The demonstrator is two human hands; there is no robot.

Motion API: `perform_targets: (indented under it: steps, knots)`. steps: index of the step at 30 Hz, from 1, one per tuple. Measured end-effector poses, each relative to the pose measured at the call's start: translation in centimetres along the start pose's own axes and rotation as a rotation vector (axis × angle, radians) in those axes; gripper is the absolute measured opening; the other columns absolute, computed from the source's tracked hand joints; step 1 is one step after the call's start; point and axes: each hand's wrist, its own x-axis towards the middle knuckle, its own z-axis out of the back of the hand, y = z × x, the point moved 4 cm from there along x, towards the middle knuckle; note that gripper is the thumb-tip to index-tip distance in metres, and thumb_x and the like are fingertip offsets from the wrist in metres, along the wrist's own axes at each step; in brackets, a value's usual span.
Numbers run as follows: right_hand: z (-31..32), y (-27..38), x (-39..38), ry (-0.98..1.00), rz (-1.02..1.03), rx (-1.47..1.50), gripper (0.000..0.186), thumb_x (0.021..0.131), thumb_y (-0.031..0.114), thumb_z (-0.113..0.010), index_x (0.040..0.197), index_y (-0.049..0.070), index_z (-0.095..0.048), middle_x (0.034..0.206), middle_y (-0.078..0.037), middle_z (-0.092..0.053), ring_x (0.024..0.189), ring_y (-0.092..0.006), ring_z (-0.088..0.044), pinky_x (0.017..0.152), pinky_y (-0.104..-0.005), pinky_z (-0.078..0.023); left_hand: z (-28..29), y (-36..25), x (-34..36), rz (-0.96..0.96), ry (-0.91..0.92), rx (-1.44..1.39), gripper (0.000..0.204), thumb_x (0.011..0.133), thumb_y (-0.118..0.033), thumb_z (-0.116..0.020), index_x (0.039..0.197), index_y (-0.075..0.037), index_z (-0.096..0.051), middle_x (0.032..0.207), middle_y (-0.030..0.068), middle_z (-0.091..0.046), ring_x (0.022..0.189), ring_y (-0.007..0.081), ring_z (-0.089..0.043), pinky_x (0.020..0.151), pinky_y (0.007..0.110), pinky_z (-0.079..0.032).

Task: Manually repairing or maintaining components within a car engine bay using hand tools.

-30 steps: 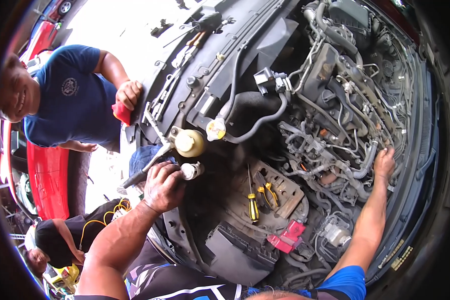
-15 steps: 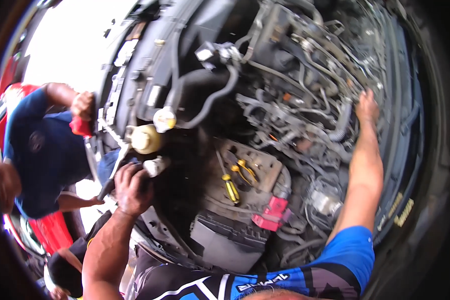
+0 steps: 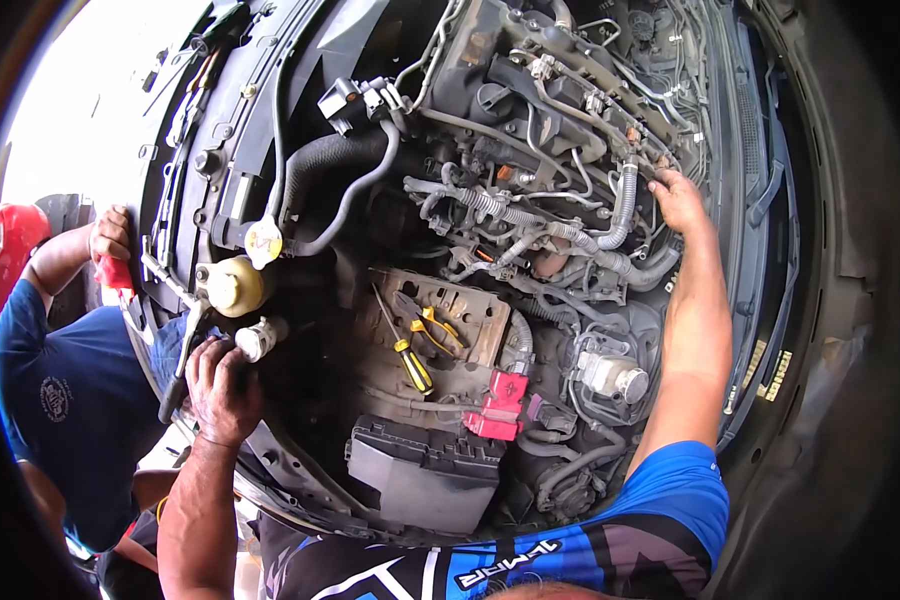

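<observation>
At the far right of the engine, my right hand (image 3: 678,202) reaches in beside a grey corrugated hose (image 3: 625,205). Its fingers are bent and close together; the tips disappear among the wiring and I cannot make out what they grip. My left hand (image 3: 223,393) curls over the car's front edge, next to a white capped neck (image 3: 259,340) and the dark handle of a ratchet-like tool (image 3: 173,392). What lies under its fingers is hidden. Between my arms, a yellow-handled screwdriver (image 3: 414,367) and yellow-handled pliers (image 3: 435,325) lie on a dusty metal tray (image 3: 480,310).
A yellowish reservoir (image 3: 232,288) stands by my left hand. Near me are a black box (image 3: 425,475), a red terminal cover (image 3: 497,407) and a reservoir with a round cap (image 3: 613,377). At left, another person in a dark blue shirt (image 3: 80,390) holds something red (image 3: 113,272).
The view has shifted and sharpened, moving the engine leftward in the picture. My right hand sits slightly nearer along the engine's edge. The other person has bent lower; my left hand stays in place.
</observation>
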Motion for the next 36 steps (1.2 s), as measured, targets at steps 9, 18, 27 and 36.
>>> perform_targets:
  steps: [9, 18, 27, 36]
  knots:
    - [1.9, 3.7, 1.2, 0.26, -0.083, -0.153, 0.034, 0.091, 0.025, -0.056, 0.114, -0.001, -0.06, 0.117, -0.025, -0.061, 0.114, -0.0385, -0.056, 0.098, -0.0424, -0.043, 0.3, 0.3, -0.3, -0.003, -0.026, -0.022, 0.037, 0.071, -0.003, -0.065, 0.107, -0.003, -0.058, 0.111, 0.0194, -0.058, 0.107, 0.0412, -0.055, 0.095, 0.051, -0.042]
    - [-0.9, -0.3, 2.1, 0.215, -0.135, 0.376, 0.049, 0.092, 0.027, -0.058, 0.13, -0.004, -0.054, 0.128, -0.022, -0.059, 0.12, -0.0313, -0.055, 0.102, -0.0348, -0.039, 0.0, 0.4, 0.0, 0.018, -0.054, -0.046, 0.038, 0.069, -0.007, -0.069, 0.106, -0.006, -0.059, 0.112, 0.015, -0.058, 0.11, 0.0386, -0.054, 0.096, 0.051, -0.042]
    - [-0.9, 3.9, -0.9, 0.147, -0.401, 0.54, 0.027, 0.091, 0.025, -0.064, 0.093, -0.002, -0.066, 0.075, -0.007, -0.062, 0.059, -0.0216, -0.058, 0.047, -0.035, -0.047, 1.4, 0.6, -0.4, 0.026, -0.121, -0.034, 0.033, 0.069, -0.008, -0.071, 0.1, -0.007, -0.06, 0.107, 0.0136, -0.06, 0.106, 0.0366, -0.057, 0.091, 0.048, -0.043]
    - [0.7, 5.1, 0.4, -0.044, 0.081, 0.051, 0.026, 0.088, 0.017, -0.063, 0.107, -0.001, -0.064, 0.1, -0.022, -0.065, 0.099, -0.0327, -0.062, 0.089, -0.0387, -0.046, 2.1, 0.9, -1.0, 0.042, -0.159, -0.065, 0.034, 0.067, -0.011, -0.073, 0.098, -0.008, -0.061, 0.103, 0.0119, -0.061, 0.103, 0.0349, -0.058, 0.089, 0.048, -0.044]
